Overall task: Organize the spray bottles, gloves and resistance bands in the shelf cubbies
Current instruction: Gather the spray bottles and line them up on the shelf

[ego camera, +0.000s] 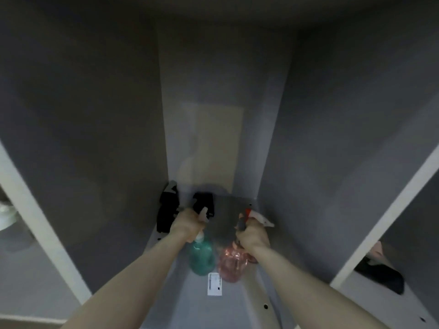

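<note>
Left hand (188,224) is gripping the green spray bottle (201,256) by its neck; right hand (253,235) is gripping the pink spray bottle (231,264). Bottles are nearly touching, so one could be tipping the other on release.

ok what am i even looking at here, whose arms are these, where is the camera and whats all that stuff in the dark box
There is one picture, taken by a wide-angle camera worn on a person's head, looking forward and down, so the two bare arms are that person's own. They reach into a tall grey shelf cubby.

The left hand grips the trigger head of a translucent green spray bottle. The right hand grips the white and red trigger head of a translucent pink spray bottle. The bottles are side by side, low over the cubby floor; I cannot tell whether they rest on it.

Dark, blurry items, possibly gloves, lie in the back left corner. A white label sticker lies on the floor in front of the bottles. In the next cubby to the right lies a dark fabric item.
</note>
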### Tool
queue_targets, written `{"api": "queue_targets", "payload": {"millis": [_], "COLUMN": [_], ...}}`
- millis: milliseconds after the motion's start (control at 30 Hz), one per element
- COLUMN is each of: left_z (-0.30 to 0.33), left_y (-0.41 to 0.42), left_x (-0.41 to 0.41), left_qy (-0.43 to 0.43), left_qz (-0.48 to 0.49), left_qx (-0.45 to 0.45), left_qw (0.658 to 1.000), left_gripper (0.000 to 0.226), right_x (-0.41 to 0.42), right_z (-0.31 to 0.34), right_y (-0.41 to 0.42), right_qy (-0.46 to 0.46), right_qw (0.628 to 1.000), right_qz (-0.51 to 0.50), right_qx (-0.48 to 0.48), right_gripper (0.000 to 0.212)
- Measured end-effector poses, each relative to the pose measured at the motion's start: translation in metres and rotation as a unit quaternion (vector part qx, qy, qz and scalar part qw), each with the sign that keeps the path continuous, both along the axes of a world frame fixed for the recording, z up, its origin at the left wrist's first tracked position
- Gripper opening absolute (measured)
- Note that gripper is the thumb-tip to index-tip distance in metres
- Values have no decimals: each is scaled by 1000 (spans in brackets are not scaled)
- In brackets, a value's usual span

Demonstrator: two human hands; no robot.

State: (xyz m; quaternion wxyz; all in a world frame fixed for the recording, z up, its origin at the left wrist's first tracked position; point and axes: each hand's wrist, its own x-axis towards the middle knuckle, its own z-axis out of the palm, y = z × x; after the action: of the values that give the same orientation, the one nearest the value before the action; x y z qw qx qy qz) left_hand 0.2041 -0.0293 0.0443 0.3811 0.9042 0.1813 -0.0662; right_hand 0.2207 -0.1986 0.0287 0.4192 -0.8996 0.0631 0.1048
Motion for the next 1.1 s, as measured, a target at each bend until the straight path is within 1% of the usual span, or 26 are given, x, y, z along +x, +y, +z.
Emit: {"api": "queue_targets", "payload": {"millis": [67, 133, 233, 300, 333, 367, 400, 433, 467, 500, 567, 600, 633, 667, 733, 800, 833, 900, 1000, 1067, 1100], "left_z": [-3, -5, -8, -11, -10, -10, -9, -8, -7, -5, -4, -6, -10, -13, -17, -20, -19, -18, -18, -18, -17], "left_y": [-7, -13, -13, -9, -7, -6, -6, -7, -8, -10, -12, -12, -11, -9, -9, -9, -10, -12, -13, -11, -8], "left_x": [10, 19, 30, 31, 30, 30, 30, 31, 30, 29, 26, 23, 23, 22, 21, 24, 25, 25, 27, 28, 26], "left_qy": [3, 4, 5, 3, 4, 9, 17, 25, 30, 36, 56, 71, 89, 103, 105, 83, 75, 65, 75, 96, 110], "left_qz": [-4, -16, -38, -32, -22, -9, 2, 12, 19, 12, -24, -32, -37, -42, -36, -29, -25, -21, -13, -20, -33], "left_qx": [-10, -17, -24, -83, -108, -128, -144, -152, -155, -143, -72, -45, -40, -46, -56, -54, -54, -60, -75, -74, -71], "left_qw": [1000, 1000, 999, 996, 994, 992, 989, 988, 987, 989, 996, 996, 995, 993, 992, 995, 995, 996, 994, 992, 991], "left_gripper": [17, 16, 27, 25, 23, 22, 26, 30, 34, 36, 42, 46, 50, 53, 55, 54, 53, 52, 54, 56, 54], "right_x": [5, 8, 13, 17, 19, 20, 23, 26, 28, 29, 33, 32, 32, 31, 32, 33, 33, 33, 31, 29, 29], "right_z": [-4, -3, 1, 7, 12, 19, 23, 26, 28, 27, 22, 20, 19, 21, 24, 26, 27, 25, 26, 34, 39], "right_y": [5, 10, 12, 6, 2, -2, -8, -14, -20, -25, -30, -31, -32, -32, -34, -36, -37, -38, -38, -34, -31], "right_qy": [-10, -19, -8, 26, 24, -2, -58, -115, -145, -141, -61, -33, -31, -38, -51, -48, -37, -7, 8, -10, -34], "right_qw": [1000, 999, 999, 999, 999, 999, 992, 979, 968, 961, 956, 953, 950, 950, 953, 950, 946, 940, 929, 918, 911], "right_qz": [-15, -17, 18, 29, 12, -11, -37, -48, -39, -13, 46, 60, 62, 52, 17, -2, 0, 15, 30, 39, 58], "right_qx": [-1, -23, -28, -12, -17, -49, -101, -160, -203, -239, -282, -295, -304, -305, -298, -310, -322, -342, -369, -394, -407], "right_gripper": [23, 27, 26, 17, 17, 18, 21, 22, 24, 29, 37, 36, 34, 33, 37, 30, 27, 32, 34, 33, 37]}}
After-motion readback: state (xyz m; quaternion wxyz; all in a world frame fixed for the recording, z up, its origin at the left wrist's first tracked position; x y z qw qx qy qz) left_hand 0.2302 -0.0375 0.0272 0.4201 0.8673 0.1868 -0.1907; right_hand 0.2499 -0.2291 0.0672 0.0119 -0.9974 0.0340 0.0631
